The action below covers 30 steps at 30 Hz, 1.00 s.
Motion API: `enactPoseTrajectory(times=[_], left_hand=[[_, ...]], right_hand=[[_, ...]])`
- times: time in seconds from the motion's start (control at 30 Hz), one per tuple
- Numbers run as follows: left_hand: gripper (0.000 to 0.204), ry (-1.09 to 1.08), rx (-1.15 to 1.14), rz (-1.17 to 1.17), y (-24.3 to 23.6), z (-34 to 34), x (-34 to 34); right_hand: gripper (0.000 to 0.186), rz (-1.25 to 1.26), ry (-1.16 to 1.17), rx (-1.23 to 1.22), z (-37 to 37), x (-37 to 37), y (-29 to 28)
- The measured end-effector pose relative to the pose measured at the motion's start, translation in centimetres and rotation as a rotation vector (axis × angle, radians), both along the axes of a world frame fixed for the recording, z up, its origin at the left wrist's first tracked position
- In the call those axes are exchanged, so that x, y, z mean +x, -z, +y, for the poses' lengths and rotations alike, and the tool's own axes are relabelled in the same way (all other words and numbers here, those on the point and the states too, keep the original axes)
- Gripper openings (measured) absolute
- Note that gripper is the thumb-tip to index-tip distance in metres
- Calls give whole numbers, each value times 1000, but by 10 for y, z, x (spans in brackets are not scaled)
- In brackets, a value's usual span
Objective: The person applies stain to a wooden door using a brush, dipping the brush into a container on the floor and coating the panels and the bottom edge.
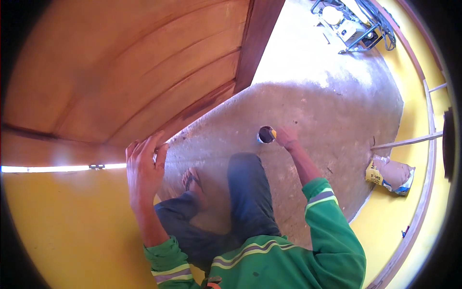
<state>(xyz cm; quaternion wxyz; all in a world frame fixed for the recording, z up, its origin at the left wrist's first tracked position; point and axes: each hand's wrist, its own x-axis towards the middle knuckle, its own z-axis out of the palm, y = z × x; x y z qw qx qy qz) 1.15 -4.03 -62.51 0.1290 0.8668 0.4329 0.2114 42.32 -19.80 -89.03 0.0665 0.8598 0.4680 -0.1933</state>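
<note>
My left hand (pixel 144 166) rests flat with fingers spread on the lower edge of a brown wooden door (pixel 130 72), next to the yellow wall (pixel 62 221). My right hand (pixel 287 136) reaches down to a small round can (pixel 265 134) standing on the concrete floor (pixel 317 115). Its fingers pinch something small with a yellow end at the can's rim; what it is stays unclear. I crouch, with my sandalled foot (pixel 193 183) and dark trousers below the hands.
A machine in a metal frame with hoses (pixel 353 26) stands at the far end of the floor. A filled sack (pixel 392 174) lies by the right yellow wall, a thin wooden stick (pixel 409 141) above it.
</note>
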Motion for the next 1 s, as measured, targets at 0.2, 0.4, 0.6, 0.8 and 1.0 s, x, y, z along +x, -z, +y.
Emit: enactPoseTrajectory(times=[0.2,0.4,0.6,0.8,1.0], left_hand=[[28,-46,-62,92,-3,-6,-1],[29,-23,-122,134,-8,-15,7],[32,-57,-166,105,8,-4,-16],[45,19,-348,261,25,3,-3],[47,70,-362,286,37,2,-12]], right_hand=[[15,-86,-33,-55,27,0,58],[21,-48,-35,-10,14,-3,63],[31,55,-58,619,-70,18,105],[29,704,344,747,-103,-2,106],[28,894,670,776,-100,-31,108]])
